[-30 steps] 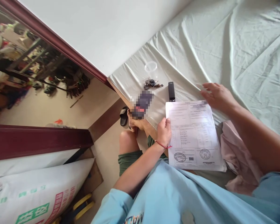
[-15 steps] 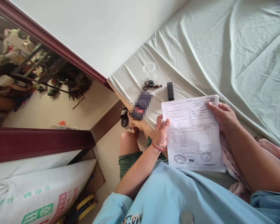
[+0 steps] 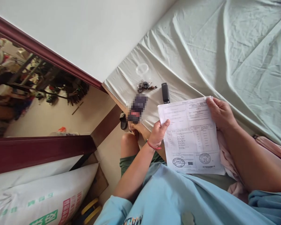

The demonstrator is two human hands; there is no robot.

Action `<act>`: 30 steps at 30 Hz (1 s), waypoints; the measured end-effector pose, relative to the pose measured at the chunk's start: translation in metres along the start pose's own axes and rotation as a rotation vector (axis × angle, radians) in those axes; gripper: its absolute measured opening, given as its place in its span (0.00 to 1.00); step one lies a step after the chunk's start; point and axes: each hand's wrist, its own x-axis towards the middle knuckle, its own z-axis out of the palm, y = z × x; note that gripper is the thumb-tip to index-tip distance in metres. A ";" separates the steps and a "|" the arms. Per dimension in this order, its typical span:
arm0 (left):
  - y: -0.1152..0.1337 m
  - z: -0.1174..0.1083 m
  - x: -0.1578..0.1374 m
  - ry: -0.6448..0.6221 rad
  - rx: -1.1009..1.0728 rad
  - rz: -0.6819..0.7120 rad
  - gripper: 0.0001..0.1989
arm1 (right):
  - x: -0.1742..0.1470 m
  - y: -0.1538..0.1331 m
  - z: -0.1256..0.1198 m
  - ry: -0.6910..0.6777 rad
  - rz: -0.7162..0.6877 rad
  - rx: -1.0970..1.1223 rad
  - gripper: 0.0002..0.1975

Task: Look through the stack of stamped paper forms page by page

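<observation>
Papers [image 3: 189,137] held; creased sheet [image 3: 196,59] beside white wall [image 3: 89,34].

The blue shirt [image 3: 173,197] has letters near the bottom. I can read MA, but the rest is hard to make out. The white sack [image 3: 67,179] has green and red signs, too blurry to read. The top paper [image 3: 189,134] has tiny print, an oval stamp [image 3: 178,162] and a round stamp [image 3: 204,158], all too small to read.
</observation>
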 end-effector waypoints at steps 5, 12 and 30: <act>0.014 0.005 0.015 0.065 -0.137 0.054 0.30 | -0.005 -0.003 0.005 -0.033 0.064 0.034 0.25; 0.009 0.015 0.029 0.108 -0.108 0.004 0.29 | -0.006 -0.002 0.001 -0.022 0.024 0.012 0.22; -0.019 0.000 0.034 0.191 0.190 0.206 0.22 | -0.004 0.002 -0.002 -0.054 -0.014 -0.169 0.31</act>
